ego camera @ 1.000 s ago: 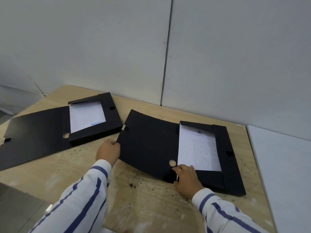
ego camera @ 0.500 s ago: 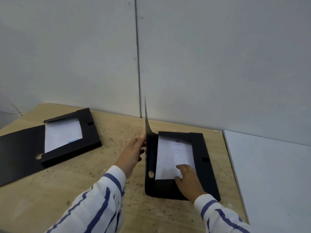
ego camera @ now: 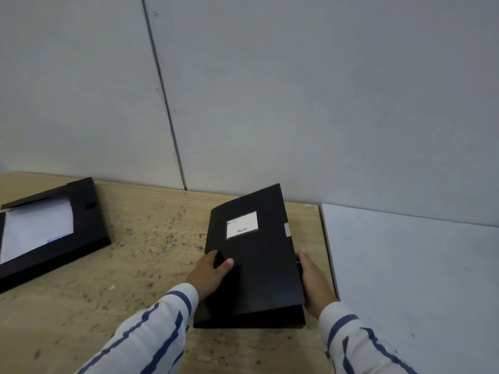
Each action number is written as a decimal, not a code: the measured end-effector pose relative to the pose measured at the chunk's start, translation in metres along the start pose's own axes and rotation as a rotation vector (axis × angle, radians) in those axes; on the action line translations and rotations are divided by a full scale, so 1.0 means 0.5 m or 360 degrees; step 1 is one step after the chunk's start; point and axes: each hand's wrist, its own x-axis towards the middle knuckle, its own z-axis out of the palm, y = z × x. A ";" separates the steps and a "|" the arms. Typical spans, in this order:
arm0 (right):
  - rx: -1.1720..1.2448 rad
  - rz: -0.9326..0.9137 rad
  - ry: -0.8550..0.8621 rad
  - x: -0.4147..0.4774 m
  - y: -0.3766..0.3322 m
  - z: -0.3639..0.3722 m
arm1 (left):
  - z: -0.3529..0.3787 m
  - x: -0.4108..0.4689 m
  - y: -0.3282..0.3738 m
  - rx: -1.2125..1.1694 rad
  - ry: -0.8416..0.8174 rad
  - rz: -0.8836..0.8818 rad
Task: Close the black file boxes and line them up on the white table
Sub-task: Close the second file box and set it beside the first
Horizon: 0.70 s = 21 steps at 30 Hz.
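A black file box [ego camera: 259, 265] with a white label lies on the wooden table near its right edge, its lid folded down over the body. My left hand [ego camera: 210, 273] grips its left side with the thumb on the lid. Along the box's right side rests my right hand [ego camera: 313, 282], fingers against the edge. A second black file box [ego camera: 54, 233] lies open at the far left, white paper showing inside. The white table [ego camera: 410, 279] adjoins on the right.
The wooden table [ego camera: 140, 265] is speckled with dark marks between the two boxes. A grey panelled wall [ego camera: 270, 103] rises right behind both tables. My striped sleeves cross the lower part of the view.
The lid of the right box went from lying flat open, through upright, to folded down over the papers. My right hand left the papers and moved to the box's right side.
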 end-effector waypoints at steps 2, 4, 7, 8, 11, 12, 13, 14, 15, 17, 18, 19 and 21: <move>0.0008 0.0008 -0.0055 0.003 -0.004 0.000 | 0.010 0.011 -0.016 0.0174 0.0031 -0.0028; -0.0235 -0.0118 -0.0095 0.007 -0.009 -0.002 | 0.025 0.020 -0.021 0.0330 0.0060 -0.0052; -0.0745 -0.0274 0.0011 0.013 -0.002 0.001 | 0.041 0.027 -0.023 0.0511 0.0079 -0.0089; -0.0905 -0.0314 0.0063 0.015 0.002 0.005 | 0.046 0.028 -0.024 0.0578 0.0083 -0.0098; -0.1347 -0.0463 0.0298 0.026 0.019 0.011 | 0.060 0.027 -0.025 0.0761 0.0107 -0.0119; -0.1469 -0.0492 0.0355 0.027 0.023 0.012 | 0.063 0.026 -0.025 0.0801 0.0120 -0.0126; -0.1579 -0.0497 0.0386 0.029 0.026 0.012 | 0.067 0.026 -0.026 0.0833 0.0130 -0.0131; -0.1683 -0.0480 0.0384 0.029 0.027 0.012 | 0.069 0.026 -0.028 0.0855 0.0134 -0.0135; -0.1770 -0.0473 0.0356 0.030 0.029 0.011 | 0.071 0.026 -0.029 0.0871 0.0140 -0.0135; -0.1854 -0.0488 0.0266 0.030 0.033 0.010 | 0.074 0.025 -0.032 0.0893 0.0155 -0.0137; -0.1861 -0.0480 0.0201 0.029 0.035 0.011 | 0.075 0.023 -0.033 0.0900 0.0159 -0.0138; -0.1873 -0.0451 0.0123 0.027 0.039 0.010 | 0.076 0.021 -0.034 0.0904 0.0165 -0.0136; -0.1938 -0.0392 0.0005 0.024 0.045 0.007 | 0.078 0.018 -0.036 0.0900 0.0168 -0.0134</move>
